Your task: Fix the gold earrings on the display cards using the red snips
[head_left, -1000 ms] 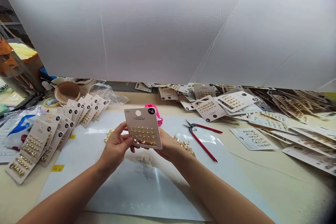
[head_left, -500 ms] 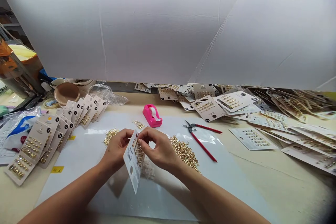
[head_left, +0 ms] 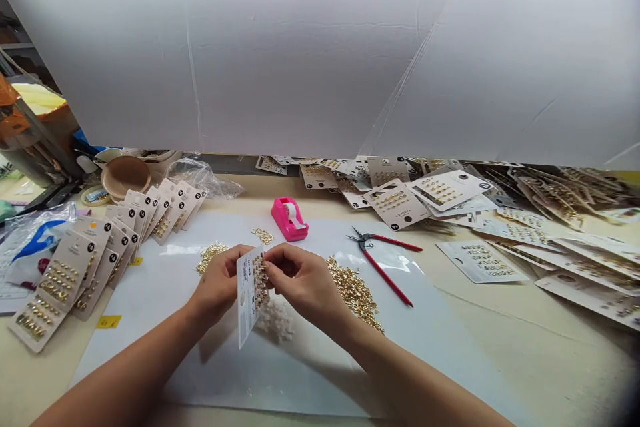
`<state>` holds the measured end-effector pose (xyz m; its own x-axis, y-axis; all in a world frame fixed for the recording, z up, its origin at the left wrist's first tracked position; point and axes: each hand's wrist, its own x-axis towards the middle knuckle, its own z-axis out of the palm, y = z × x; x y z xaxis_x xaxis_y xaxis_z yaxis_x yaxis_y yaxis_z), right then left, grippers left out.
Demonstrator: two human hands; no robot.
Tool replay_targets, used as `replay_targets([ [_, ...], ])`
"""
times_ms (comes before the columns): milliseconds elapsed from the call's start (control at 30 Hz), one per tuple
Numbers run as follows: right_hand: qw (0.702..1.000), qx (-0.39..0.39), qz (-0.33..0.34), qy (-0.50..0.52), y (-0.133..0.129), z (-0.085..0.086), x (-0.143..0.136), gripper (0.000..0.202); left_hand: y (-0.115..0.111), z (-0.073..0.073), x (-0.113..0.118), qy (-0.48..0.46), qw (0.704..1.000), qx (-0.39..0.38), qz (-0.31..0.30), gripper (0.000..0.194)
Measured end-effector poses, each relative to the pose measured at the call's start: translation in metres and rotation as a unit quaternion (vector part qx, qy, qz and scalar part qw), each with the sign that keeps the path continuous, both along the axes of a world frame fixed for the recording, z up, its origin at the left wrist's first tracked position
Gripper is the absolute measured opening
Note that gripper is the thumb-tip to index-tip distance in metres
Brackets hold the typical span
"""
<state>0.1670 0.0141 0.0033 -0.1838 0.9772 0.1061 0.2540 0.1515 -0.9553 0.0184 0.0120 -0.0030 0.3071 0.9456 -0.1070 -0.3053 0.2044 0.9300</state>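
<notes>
My left hand (head_left: 220,283) grips a white earring card (head_left: 246,310), which stands nearly edge-on above the white mat. Rows of small gold earrings (head_left: 260,280) line the card's right face, and print shows on its other face. My right hand (head_left: 300,280) is closed in a pinch at the upper earrings; what lies between its fingertips is hidden. Under the hands lies a small heap of clear pieces (head_left: 277,323). Gold earring pieces form a pile (head_left: 355,293) right of my right hand. Gold rings (head_left: 213,255) lie behind my left hand.
A pink tape dispenser (head_left: 290,219) and red-handled pliers (head_left: 383,260) rest on the white mat (head_left: 150,327). Filled cards (head_left: 65,273) overlap at the left. More cards (head_left: 445,190) are heaped at back right. A large white board (head_left: 300,60) spans the back above the table.
The card has turned and its lower end has swung up and left, so more of its printed face shows. Both hands stay almost in place, with the right still at the earrings.
</notes>
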Motion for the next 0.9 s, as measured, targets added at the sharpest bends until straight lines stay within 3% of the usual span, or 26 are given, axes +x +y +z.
replay_targets([
  [100,0.995,0.077,-0.004,-0.060,-0.003,0.000,0.002,0.008,0.000,-0.006,0.000,0.015,0.999,0.032,0.010,0.017],
  [200,0.985,0.130,0.002,-0.117,-0.005,0.002,0.004,0.009,0.000,-0.009,0.001,0.003,0.999,0.041,0.009,0.012],
  [400,0.992,0.082,0.045,-0.081,-0.002,0.010,0.012,0.014,0.003,-0.007,0.002,-0.081,0.983,-0.162,0.013,0.020],
  [500,0.996,0.069,-0.021,-0.053,0.004,0.028,0.027,0.016,0.006,-0.007,-0.005,-0.113,0.966,-0.233,-0.027,0.033],
  [600,0.986,0.088,-0.102,-0.097,0.017,0.046,0.056,0.020,0.006,-0.012,-0.012,-0.142,0.965,-0.211,-0.062,0.038],
  [667,0.962,0.101,-0.142,-0.211,0.028,0.048,0.080,0.022,0.006,-0.018,-0.016,-0.152,0.969,-0.180,-0.072,0.044],
  [733,0.903,0.087,-0.156,-0.390,0.038,0.040,0.107,0.024,0.007,-0.025,-0.018,-0.159,0.971,-0.161,-0.075,0.050],
  [833,0.802,-0.027,-0.090,-0.590,0.046,0.014,0.143,0.037,0.008,-0.034,-0.020,-0.182,0.970,-0.135,-0.090,0.059],
  [900,0.785,-0.057,-0.064,-0.613,0.047,-0.003,0.162,0.049,0.008,-0.038,-0.022,-0.203,0.969,-0.109,-0.089,0.065],
])
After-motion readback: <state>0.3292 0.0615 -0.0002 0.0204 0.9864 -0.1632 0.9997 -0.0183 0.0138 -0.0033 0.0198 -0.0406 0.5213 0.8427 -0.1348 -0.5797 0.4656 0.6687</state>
